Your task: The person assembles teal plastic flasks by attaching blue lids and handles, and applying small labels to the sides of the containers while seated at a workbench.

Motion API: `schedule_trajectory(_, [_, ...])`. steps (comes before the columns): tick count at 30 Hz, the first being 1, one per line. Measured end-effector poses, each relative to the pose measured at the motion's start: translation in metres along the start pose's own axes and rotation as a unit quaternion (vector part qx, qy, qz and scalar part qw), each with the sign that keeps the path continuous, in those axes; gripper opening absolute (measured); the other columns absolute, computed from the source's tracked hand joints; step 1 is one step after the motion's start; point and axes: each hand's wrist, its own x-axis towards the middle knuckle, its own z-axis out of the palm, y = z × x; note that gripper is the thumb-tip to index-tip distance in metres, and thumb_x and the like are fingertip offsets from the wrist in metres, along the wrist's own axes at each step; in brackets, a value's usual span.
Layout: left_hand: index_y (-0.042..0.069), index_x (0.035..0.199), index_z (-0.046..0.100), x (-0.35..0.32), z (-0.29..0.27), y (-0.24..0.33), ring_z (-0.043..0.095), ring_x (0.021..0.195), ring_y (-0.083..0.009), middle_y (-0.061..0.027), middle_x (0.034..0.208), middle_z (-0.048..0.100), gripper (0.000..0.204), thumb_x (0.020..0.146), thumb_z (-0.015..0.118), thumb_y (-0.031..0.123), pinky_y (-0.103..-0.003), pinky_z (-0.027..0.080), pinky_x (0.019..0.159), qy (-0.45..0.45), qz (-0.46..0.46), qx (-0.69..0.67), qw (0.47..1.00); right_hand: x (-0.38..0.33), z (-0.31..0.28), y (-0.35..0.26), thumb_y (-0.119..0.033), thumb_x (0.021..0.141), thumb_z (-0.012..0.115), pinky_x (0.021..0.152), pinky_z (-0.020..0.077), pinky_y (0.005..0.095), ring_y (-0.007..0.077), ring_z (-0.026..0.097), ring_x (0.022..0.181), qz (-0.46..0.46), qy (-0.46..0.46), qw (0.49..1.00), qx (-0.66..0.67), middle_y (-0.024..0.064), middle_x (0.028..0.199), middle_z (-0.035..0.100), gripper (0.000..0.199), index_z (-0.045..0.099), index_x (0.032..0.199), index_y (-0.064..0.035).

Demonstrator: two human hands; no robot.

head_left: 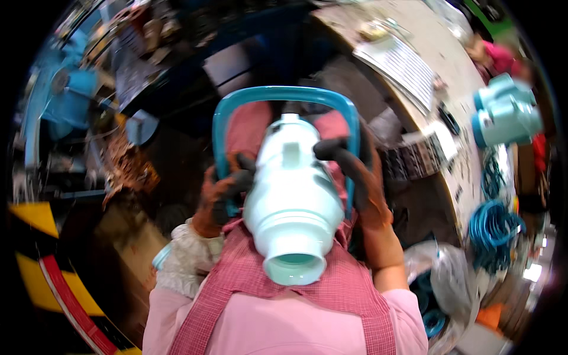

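While the head camera looks down, two hands hold a big plastic part close to the body. The part [293, 198] is pale, almost white with a hint of green. It is round like a fat bottle, and its open mouth points down at the camera. It sits in the middle of the picture, above a pink checked apron [284, 296].

A blue handle [284, 94] curves over the top of the part like a hoop. Its two sides run down past the part.

Both hands wear orange gloves with dark fingers. The left hand [222, 198] is curled tight around the left side of the handle, touching the part. The right hand [358, 177] grips the right side, and its dark fingers [331, 149] press on the part near the top. Both hands are closed, holding on.

A white knit cuff [186, 260] covers the left wrist. Pink sleeves show at the bottom.

To the right, a long pale bench [449, 59] bends away. On it stand more pale blue parts [506, 112]. Below them lie blue rings [494, 228] in a heap. A clear bag [441, 278] sits near the right arm, with blue rings inside.

On the left, the floor has yellow and black stripes [32, 236] and a red line [68, 305].
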Motion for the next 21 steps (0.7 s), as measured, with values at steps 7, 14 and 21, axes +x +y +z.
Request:
schedule_trajectory(7, [0.008, 0.077, 0.057, -0.015, 0.052, -0.035, 0.05, 0.09, -0.0138, -0.0035, 0.104, 0.052, 0.014, 0.074, 0.071, 0.009, -0.032, 0.04, 0.087, 0.039, 0.168, 0.39, 0.905, -0.008, -0.013, 0.025, -0.046, 0.09, 0.041, 0.095, 0.0389, 0.0327, 0.021, 0.057, 0.1, 0.027, -0.147, 0.987, 0.063, 0.0128, 0.102, 0.063, 0.068, 0.03, 0.134, 0.0049])
schedule_trajectory(14, [0.005, 0.105, 0.054, 0.005, 0.041, -0.059, 0.051, 0.103, -0.0191, -0.0082, 0.116, 0.05, 0.02, 0.086, 0.056, 0.012, -0.033, 0.041, 0.091, 0.026, 0.296, 0.421, 0.857, -0.014, -0.013, 0.021, -0.039, 0.096, 0.034, 0.085, 0.0467, 0.0306, 0.0181, 0.06, 0.088, 0.005, -0.01, 0.992, 0.123, 0.0097, 0.089, 0.063, 0.054, 0.043, 0.123, 0.0062])
schedule_trajectory(21, [0.005, 0.107, 0.056, 0.061, 0.085, 0.032, 0.058, 0.087, -0.0216, -0.0098, 0.097, 0.058, 0.024, 0.084, 0.056, 0.014, -0.033, 0.049, 0.073, -0.108, 0.558, 0.601, 0.562, 0.081, -0.014, 0.0, -0.024, 0.087, 0.055, 0.094, 0.0359, 0.0329, 0.0217, 0.045, 0.11, -0.36, -0.041, 0.918, -0.159, 0.0102, 0.122, 0.048, 0.048, 0.041, 0.129, -0.0039])
